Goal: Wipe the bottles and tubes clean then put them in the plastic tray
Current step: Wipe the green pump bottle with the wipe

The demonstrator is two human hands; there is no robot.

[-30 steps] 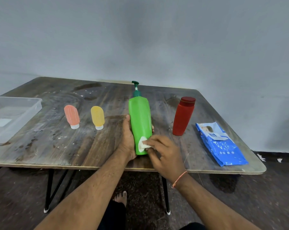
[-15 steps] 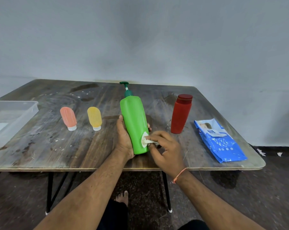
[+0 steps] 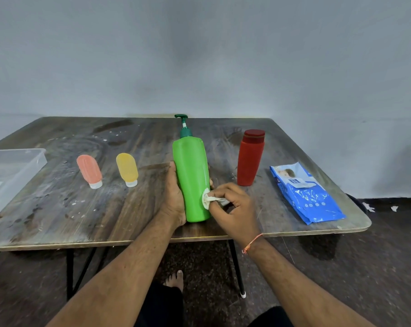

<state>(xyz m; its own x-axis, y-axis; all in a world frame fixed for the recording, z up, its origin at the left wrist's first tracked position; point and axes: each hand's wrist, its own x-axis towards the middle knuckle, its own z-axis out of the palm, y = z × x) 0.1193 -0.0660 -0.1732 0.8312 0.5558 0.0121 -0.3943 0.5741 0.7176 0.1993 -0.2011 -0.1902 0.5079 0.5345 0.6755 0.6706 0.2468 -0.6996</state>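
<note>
Right hand pinches a crumpled white wipe against the lower right side of the tall green plastic pump bottle. Left hand grips the bottle's left flank. The bottle stands near-upright on the wooden table, long axis vertical. The clear plastic tray lies well apart, far left, nearer the left hand.

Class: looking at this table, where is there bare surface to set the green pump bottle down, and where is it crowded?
Free: the table between the plastic tray and the left hand, in front of the pink tube and yellow tube. Free too: the far strip behind them. Crowded: the green pump bottle, right hand, red bottle and wipes pack.
</note>
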